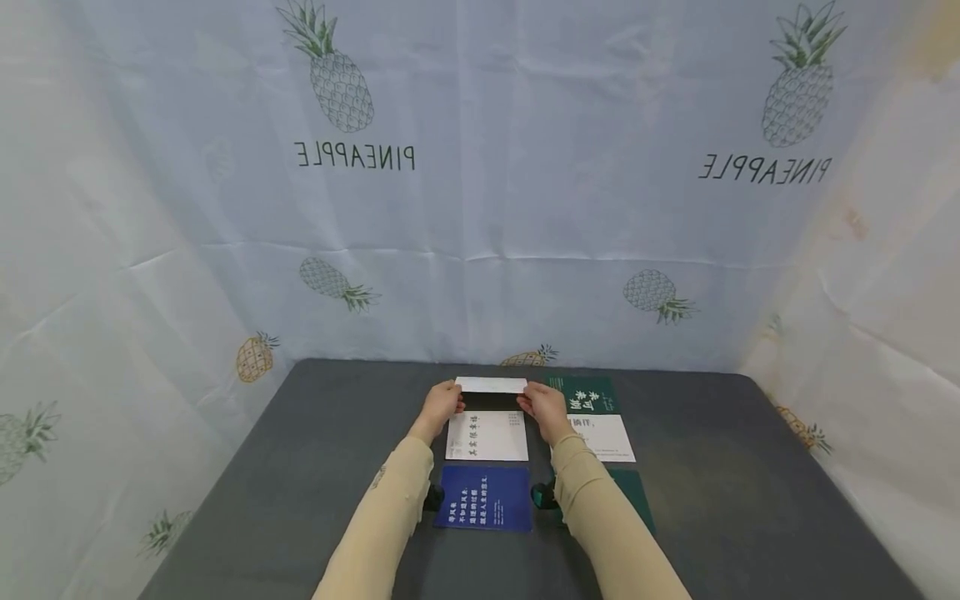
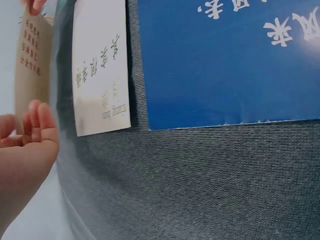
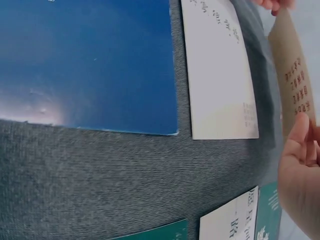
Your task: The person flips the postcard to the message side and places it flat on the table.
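Pineapple-print curtain (image 1: 480, 192) behind a dark table (image 1: 337, 467), pretty basic setup. Left hand (image 1: 441, 405) and right hand (image 1: 547, 410) each pinch one end of a card (image 1: 491, 385), tilted up just beyond the white card (image 1: 487, 436). Blue card (image 1: 483, 497) lies closer in, green card (image 1: 587, 395) near the right hand.

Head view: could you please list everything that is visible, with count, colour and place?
Held card: 1, pale, raised between both hands
Central white card: 1, white, on table, beyond the blue card
Blue card: 1, blue, between the forearms
Far green card: 1, green, right of the right hand
Right white card: 1, white, between the green cards
Near green card: 1, green, partly under the right sleeve in view
Table: 1, dark grey, below
Pineapple-print cloth: count unclear, pale, behind and at both sides
Sleeves: 2, cream, on both arms
Left hand, right hand: 2, bare, at the held card's ends
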`<state>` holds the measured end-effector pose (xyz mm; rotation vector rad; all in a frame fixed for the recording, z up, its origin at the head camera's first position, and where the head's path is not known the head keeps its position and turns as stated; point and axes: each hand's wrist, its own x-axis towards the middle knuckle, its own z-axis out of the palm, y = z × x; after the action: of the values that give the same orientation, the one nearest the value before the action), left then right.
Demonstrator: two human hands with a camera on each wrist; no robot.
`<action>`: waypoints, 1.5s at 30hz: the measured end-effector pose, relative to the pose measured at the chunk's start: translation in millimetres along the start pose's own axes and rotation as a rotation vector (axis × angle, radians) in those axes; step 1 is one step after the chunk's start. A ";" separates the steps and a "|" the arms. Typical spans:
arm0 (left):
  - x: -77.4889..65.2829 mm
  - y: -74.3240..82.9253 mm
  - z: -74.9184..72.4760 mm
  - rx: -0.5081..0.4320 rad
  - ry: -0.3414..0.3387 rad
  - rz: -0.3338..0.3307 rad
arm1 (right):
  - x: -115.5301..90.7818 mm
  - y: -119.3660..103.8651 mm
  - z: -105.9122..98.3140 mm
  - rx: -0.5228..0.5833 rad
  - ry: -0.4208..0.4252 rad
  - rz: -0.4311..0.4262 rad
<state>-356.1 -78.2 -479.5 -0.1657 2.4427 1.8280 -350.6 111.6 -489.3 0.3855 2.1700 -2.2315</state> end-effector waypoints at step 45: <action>1.8 -21.8 21.2 0.733 0.275 0.229 | 2.5 18.7 7.3 -0.958 -0.135 -0.278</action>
<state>-354.8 -64.0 -506.4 -0.0863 3.2508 0.8884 -351.0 104.0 -508.1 -0.0988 2.9644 -0.9808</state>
